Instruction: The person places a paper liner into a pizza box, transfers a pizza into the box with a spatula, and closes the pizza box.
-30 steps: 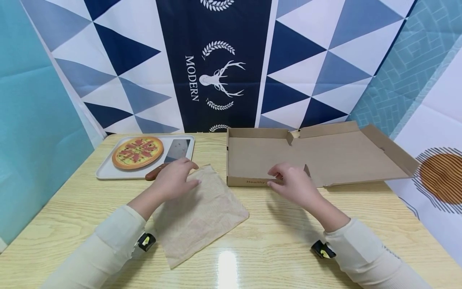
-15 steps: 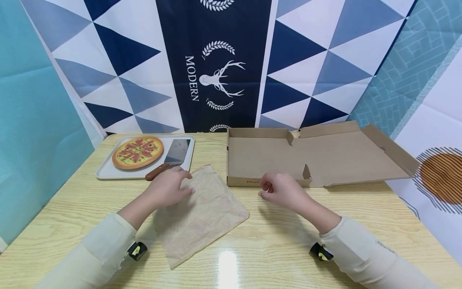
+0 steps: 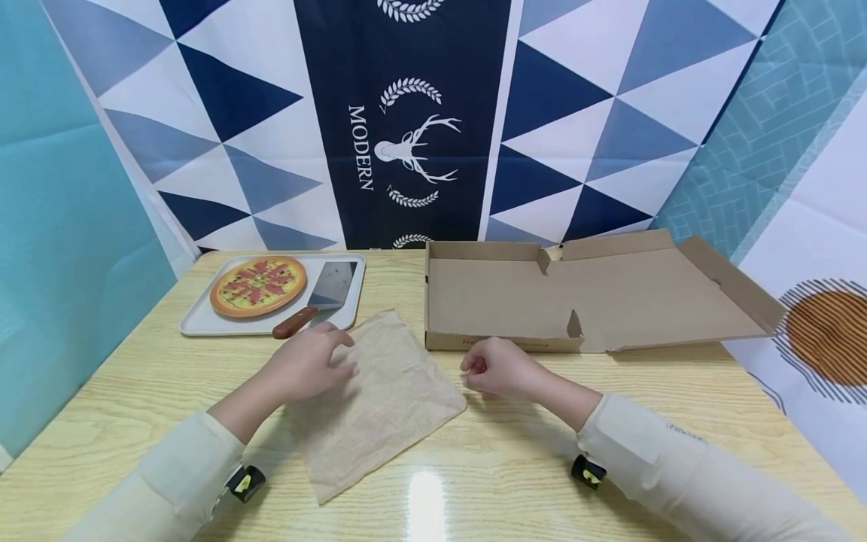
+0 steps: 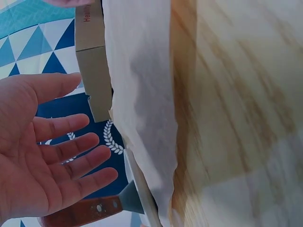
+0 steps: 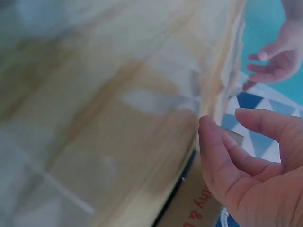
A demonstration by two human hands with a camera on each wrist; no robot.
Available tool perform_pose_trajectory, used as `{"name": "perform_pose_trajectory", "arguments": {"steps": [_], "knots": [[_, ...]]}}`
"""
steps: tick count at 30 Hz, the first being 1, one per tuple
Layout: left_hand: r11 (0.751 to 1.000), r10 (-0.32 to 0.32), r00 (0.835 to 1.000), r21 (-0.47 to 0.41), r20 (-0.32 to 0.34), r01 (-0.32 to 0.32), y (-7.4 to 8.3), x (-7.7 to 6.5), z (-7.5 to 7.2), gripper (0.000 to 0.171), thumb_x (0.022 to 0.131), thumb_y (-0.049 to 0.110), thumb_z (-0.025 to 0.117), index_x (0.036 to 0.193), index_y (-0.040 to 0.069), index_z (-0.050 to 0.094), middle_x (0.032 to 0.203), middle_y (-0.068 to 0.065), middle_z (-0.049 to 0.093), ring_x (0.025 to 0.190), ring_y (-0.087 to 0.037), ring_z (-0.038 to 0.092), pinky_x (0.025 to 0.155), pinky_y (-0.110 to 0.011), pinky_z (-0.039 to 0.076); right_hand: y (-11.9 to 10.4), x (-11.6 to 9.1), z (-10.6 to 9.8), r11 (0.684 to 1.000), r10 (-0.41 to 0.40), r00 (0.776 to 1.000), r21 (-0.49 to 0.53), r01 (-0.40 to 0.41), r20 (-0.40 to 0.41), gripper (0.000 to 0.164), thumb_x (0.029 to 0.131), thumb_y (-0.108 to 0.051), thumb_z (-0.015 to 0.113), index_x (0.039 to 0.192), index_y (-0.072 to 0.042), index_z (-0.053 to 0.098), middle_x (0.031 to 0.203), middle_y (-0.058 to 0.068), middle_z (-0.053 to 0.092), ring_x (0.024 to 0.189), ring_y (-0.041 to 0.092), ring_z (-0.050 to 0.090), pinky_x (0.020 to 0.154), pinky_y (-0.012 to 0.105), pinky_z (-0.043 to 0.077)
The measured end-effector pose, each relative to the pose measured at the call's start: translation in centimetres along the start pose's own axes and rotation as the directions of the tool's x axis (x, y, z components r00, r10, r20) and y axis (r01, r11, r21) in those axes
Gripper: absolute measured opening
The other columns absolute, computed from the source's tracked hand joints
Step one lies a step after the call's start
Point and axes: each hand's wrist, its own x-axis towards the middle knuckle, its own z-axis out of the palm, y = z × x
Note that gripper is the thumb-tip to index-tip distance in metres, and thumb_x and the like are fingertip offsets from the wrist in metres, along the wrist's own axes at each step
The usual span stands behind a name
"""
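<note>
A sheet of thin brown paper (image 3: pixel 400 410) lies askew on the table. Over its left part my left hand (image 3: pixel 308 366) hovers, fingers loosely spread and holding nothing; the left wrist view shows its palm and fingers (image 4: pixel 78 139) bare. Just off the sheet's right corner is my right hand (image 3: pixel 503 369), its fingers bent, and a gap shows between thumb and forefinger in the right wrist view. Behind that hand stands a cardboard pizza box (image 3: pixel 501 297), lid folded open to the right; the hand covers part of its printed front wall.
At the back left a white tray (image 3: pixel 196 320) holds a pizza (image 3: pixel 259 287) and a spatula (image 3: pixel 332 286), whose wooden handle (image 3: pixel 294 322) crosses the tray's front edge. A patterned cloth (image 3: pixel 413 113) hangs behind the wooden table (image 3: pixel 515 482).
My right hand has moved left and nearer, from the box's front wall to beside the paper's corner. My left hand has drawn back slightly to the left. Paper, box and tray stay put.
</note>
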Motion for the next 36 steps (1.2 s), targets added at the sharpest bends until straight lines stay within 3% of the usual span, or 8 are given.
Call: {"name": "perform_pose_trajectory", "arguments": {"steps": [5,13,22,32,36], "knots": [[1.000,0.016,1.000,0.005,-0.012,-0.016,0.1,-0.3,0.0,0.037,0.086,0.027,0.073,0.111,0.000,0.068,0.112,-0.016,0.063,0.103,-0.032,0.062,0.089,-0.048,0.049,-0.5,0.7,0.6,0.982,0.137,0.989,0.124,-0.142,0.048,0.006,0.086,0.001,0.069,0.091,0.002,0.066,0.073,0.005,0.061,0.056,0.016,0.063,0.056,0.030,0.057],[0.999,0.039,0.999,-0.005,-0.018,-0.039,0.4,-0.7,0.0,0.036,0.086,0.025,0.073,0.111,0.001,0.067,0.112,-0.016,0.063,0.103,-0.031,0.061,0.089,-0.047,0.049,-1.2,1.7,1.1,0.965,0.214,0.974,0.139,-0.223,0.080,0.009,0.087,-0.004,0.070,0.080,0.000,0.067,0.062,0.011,0.061,0.051,0.015,0.059,0.054,0.031,0.057],[0.999,0.040,0.999,-0.012,-0.009,-0.040,0.5,-1.0,-0.1,0.036,0.086,0.026,0.073,0.112,0.001,0.066,0.114,-0.015,0.062,0.105,-0.031,0.061,0.090,-0.047,0.049,-1.5,2.6,1.7,0.962,0.241,0.967,0.114,-0.250,0.085,0.023,0.086,-0.003,0.070,0.065,0.000,0.060,0.057,0.011,0.060,0.046,0.018,0.062,0.055,0.031,0.057],[1.000,0.028,1.000,-0.014,-0.012,-0.028,0.3,-1.1,0.1,0.039,0.085,0.026,0.074,0.113,0.000,0.066,0.115,-0.016,0.062,0.105,-0.031,0.061,0.091,-0.047,0.048,-1.6,2.9,2.1,0.978,0.209,0.975,0.002,-0.210,0.073,0.029,0.083,-0.002,0.073,0.059,-0.008,0.057,0.052,0.002,0.054,0.046,0.011,0.049,0.044,0.022,0.047],[0.999,0.035,0.999,-0.013,-0.022,-0.035,0.2,-1.1,0.2,0.039,0.085,0.027,0.074,0.112,0.000,0.066,0.114,-0.016,0.062,0.105,-0.031,0.061,0.091,-0.047,0.048,-1.7,2.8,2.0,0.981,0.187,0.979,0.027,-0.190,0.079,0.023,0.081,0.001,0.071,0.063,-0.007,0.059,0.053,0.002,0.053,0.046,0.011,0.047,0.043,0.022,0.044]]}}
